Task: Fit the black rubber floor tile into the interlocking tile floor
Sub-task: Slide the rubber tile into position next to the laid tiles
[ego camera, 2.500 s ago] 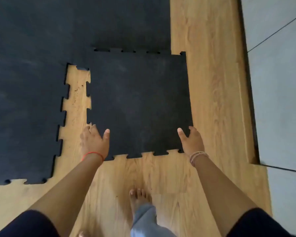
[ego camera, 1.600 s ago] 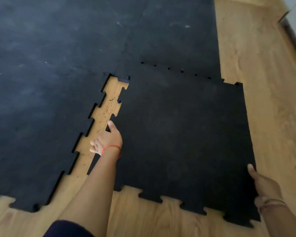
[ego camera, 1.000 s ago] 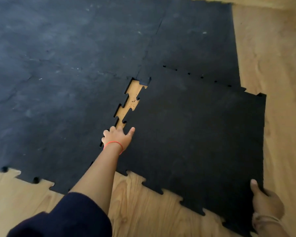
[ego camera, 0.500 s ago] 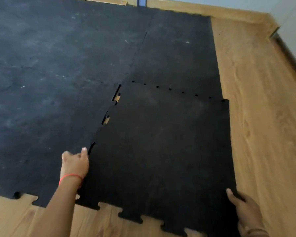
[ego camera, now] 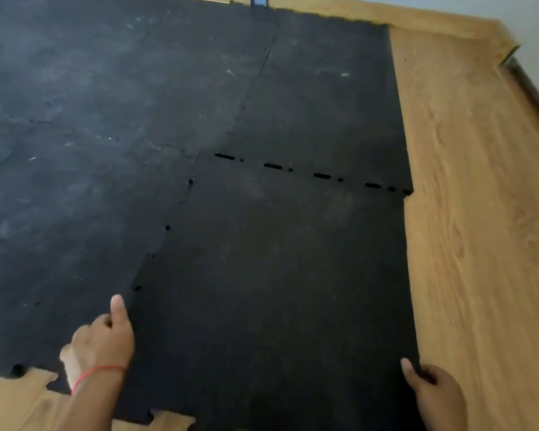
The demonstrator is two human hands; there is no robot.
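Note:
The black rubber floor tile [ego camera: 277, 290] lies flat in the near right corner of the interlocking tile floor [ego camera: 106, 135]. Its left toothed edge sits against the neighbouring tile with only small dark gaps left. Along its far edge a row of short dark slots shows. My left hand [ego camera: 101, 343] rests at the tile's left seam near the front, thumb pointing up along the joint, fingers curled. My right hand [ego camera: 434, 396] grips the tile's near right edge, thumb on top, fingers under the rim.
Bare wooden floor [ego camera: 479, 244] runs along the right of the tiles and shows at the bottom left. A wooden skirting [ego camera: 417, 18] and a wall close the far side and right corner. A blue post [ego camera: 258, 0] stands at the top edge.
The tile has slid left against the laid floor; the strip of wood along its left edge has closed. My left hand moved back toward me along the seam. My right hand kept its hold.

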